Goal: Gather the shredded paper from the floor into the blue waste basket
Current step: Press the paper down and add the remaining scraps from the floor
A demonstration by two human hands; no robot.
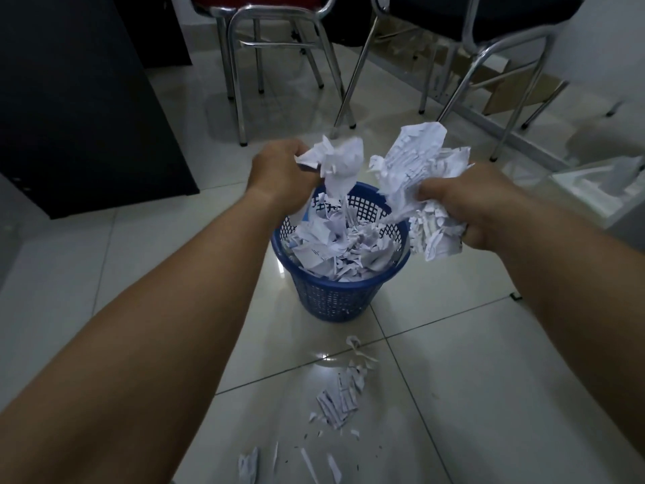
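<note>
Both arms are stretched forward over the basket (331, 302). The left hand (279, 169) is curled round a wad (336, 162) of shredded paper, which is held above the basket's far left rim. The right hand (478, 207) is clenched on a larger bundle (419, 172), which is held above and just right of the rim, strips hanging from it. The basket is well filled with paper (335, 249). More shreds (342, 396) are scattered on the floor (471, 396) on the basket's near side, apart from both hands. Chairs (244, 64) are seen behind.

Bare forearms (167, 330) and hands (279, 171)
</note>
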